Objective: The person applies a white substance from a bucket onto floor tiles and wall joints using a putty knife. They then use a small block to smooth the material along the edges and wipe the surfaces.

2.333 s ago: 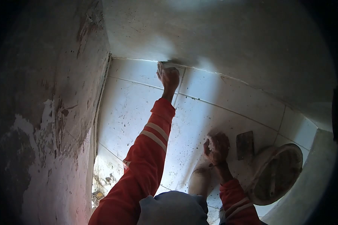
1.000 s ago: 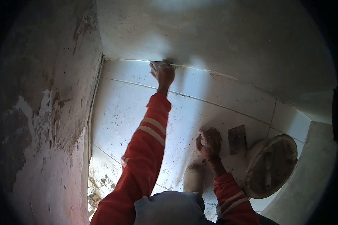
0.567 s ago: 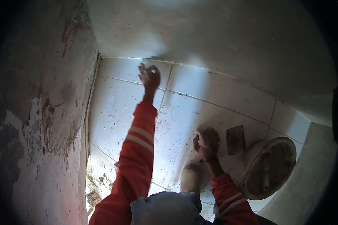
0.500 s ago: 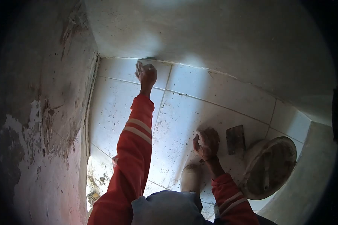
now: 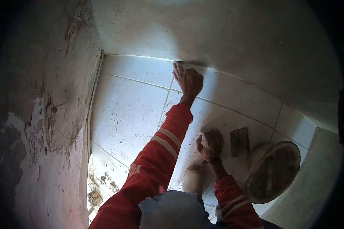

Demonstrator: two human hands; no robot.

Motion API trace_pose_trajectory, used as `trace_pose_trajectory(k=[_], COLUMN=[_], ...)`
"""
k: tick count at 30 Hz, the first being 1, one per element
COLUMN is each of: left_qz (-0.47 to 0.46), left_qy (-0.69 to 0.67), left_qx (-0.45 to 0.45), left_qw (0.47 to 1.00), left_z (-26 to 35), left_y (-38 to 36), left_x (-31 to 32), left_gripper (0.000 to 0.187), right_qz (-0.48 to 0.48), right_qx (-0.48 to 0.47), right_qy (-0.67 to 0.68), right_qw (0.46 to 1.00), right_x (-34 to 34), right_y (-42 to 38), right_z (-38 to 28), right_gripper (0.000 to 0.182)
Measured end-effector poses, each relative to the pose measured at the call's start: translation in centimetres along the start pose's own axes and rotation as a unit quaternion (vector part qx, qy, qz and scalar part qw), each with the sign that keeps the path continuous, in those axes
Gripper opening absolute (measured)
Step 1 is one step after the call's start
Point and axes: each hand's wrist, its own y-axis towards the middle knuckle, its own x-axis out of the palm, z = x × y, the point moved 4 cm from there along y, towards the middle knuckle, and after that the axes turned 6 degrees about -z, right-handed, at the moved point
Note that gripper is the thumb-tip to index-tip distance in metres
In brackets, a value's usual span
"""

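Observation:
My left hand (image 5: 189, 82) reaches to the joint where the white tiled floor (image 5: 130, 103) meets the wall (image 5: 225, 34). Its fingers are bent at the wall's foot, and whatever they may hold there is hidden. Lower down, my right hand (image 5: 211, 145) is held over the tiles with its fingers curled, thumb apart from them; a small pale lump seems to lie in the palm, too unclear to name. Just right of that hand, a dark rectangular block (image 5: 239, 142) lies on the floor.
A round, dirty bucket (image 5: 294, 168) with a long tool (image 5: 269, 175) inside stands at the right. A stained wall (image 5: 53, 126) rises on the left. A small box-like object (image 5: 94, 198) lies at the lower left. My foot (image 5: 193, 179) is near my right hand.
My left hand has moved right along the foot of the wall, and its sleeve has swung right with it. My right hand has stayed nearly in place.

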Motion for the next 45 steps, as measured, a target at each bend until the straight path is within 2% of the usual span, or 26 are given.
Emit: trace_pose_trajectory(k=[8, 11, 13, 14, 15, 17, 19, 20, 22, 23, 25, 28, 29, 31, 33, 35, 37, 38, 39, 40, 41, 42, 43, 45], left_qz=[-0.011, -0.048, -0.089, -0.036, -0.034, -0.139, -0.022, 0.044, 0.055, 0.037, -0.029, -0.074, -0.060, -0.038, -0.053, -0.097, -0.184, -0.102, -0.107, -0.116, -0.125, -0.090, -0.115, -0.185], left_qy=[-0.027, -0.026, -0.044, -0.109, -0.109, -0.199, -0.205, -0.180, -0.127, -0.048, -0.013, 0.003, -0.003, -0.029, -0.037, -0.075, -0.151, -0.151, -0.154, -0.194, -0.233, -0.215, -0.212, -0.198], left_qx=[-0.015, -0.018, 0.014, 0.049, 0.049, 0.062, 0.155, 0.160, 0.119, 0.064, 0.029, 0.078, 0.040, 0.046, 0.071, 0.112, 0.155, 0.188, 0.191, 0.160, 0.126, 0.142, 0.133, 0.128], left_qw=[0.999, 0.998, 0.995, 0.992, 0.992, 0.968, 0.966, 0.970, 0.983, 0.996, 0.999, 0.994, 0.997, 0.998, 0.995, 0.986, 0.959, 0.965, 0.964, 0.961, 0.956, 0.962, 0.961, 0.954], left_z=[4.1, 5.2, 5.7, 6.0, 5.7, 5.1, 1.3, -0.3, -3.4, -4.3, -4.8, -1.3, 0.4, 2.5, 3.9, 5.0, 6.9, 8.1, 8.8, 9.1, 8.9, 8.3, 7.6, 6.2], left_y=[-2.0, -2.8, -3.8, -4.4, -4.7, -5.1, -5.2, -4.4, -2.5, -1.6, -0.4, -1.1, -1.6, -2.3, -3.6, -5.3, -7.7, -9.4, -10.4, -11.1, -11.7, -12.5, -13.3, -15.1], left_x=[2.1, 1.8, 2.5, 2.3, 1.6, 0.3, 0.4, -0.6, -3.7, -4.0, -3.5, -0.7, -0.1, 1.0, 1.6, 2.1, 1.5, 0.6, -0.3, -1.7, -2.7, -3.1, -3.6, -4.6], left_gripper=[0.022, 0.023, 0.024, 0.020, 0.020, 0.013, 0.022, 0.018, 0.013, 0.013, 0.015, 0.019, 0.021, 0.024, 0.023, 0.021, 0.023, 0.022, 0.022, 0.019, 0.016, 0.011, 0.015, 0.022], right_qz=[0.015, 0.014, 0.003, 0.011, 0.020, 0.031, 0.042, 0.033, 0.026, 0.017, 0.008, 0.039, 0.050, 0.059, 0.031, 0.038, 0.044, 0.058, 0.071, 0.071, 0.056, 0.041, 0.041, 0.028], right_qx=[0.000, 0.000, 0.008, 0.002, -0.005, -0.009, -0.009, -0.008, -0.006, 0.007, 0.021, 0.001, -0.006, -0.013, 0.017, 0.011, 0.009, 0.002, -0.003, 0.004, 0.051, 0.097, 0.102, 0.169], right_qy=[-0.004, 0.000, 0.003, 0.003, 0.003, 0.011, 0.016, 0.020, 0.025, 0.031, 0.036, 0.037, 0.043, 0.046, 0.046, 0.052, 0.058, 0.072, 0.085, 0.080, 0.074, 0.068, 0.062, -0.090], right_qw=[1.000, 1.000, 1.000, 1.000, 1.000, 0.999, 0.999, 0.999, 0.999, 0.999, 0.999, 0.999, 0.998, 0.997, 0.998, 0.998, 0.997, 0.996, 0.994, 0.994, 0.994, 0.992, 0.992, 0.981], right_x=[-0.3, -0.1, -0.1, -0.3, -0.4, -0.1, -0.3, -0.3, -0.3, 0.0, 0.2, -0.3, -0.5, -0.7, -0.4, -0.3, -0.4, -0.9, -1.7, -2.6, -3.6, -4.6, -5.9, -8.2], right_y=[0.1, -0.3, -0.2, -0.2, -0.1, -0.2, -0.3, -0.3, -0.5, -0.6, -0.8, -0.6, -0.4, -0.8, -1.0, -1.2, -1.1, -1.2, -1.2, -1.6, -2.0, -2.4, -2.9, -3.8], right_z=[-0.1, 0.0, -0.1, -0.1, -0.2, 0.0, 0.3, 0.3, 0.2, 0.4, 0.5, 0.3, 0.2, -0.2, -0.1, 0.0, -0.2, -0.3, -0.4, -0.6, -0.5, -0.4, -0.6, -0.2], right_gripper=[0.014, 0.013, 0.013, 0.013, 0.014, 0.014, 0.014, 0.014, 0.014, 0.014, 0.013, 0.014, 0.013, 0.012, 0.013, 0.014, 0.014, 0.015, 0.015, 0.015, 0.017, 0.019, 0.019, 0.039])
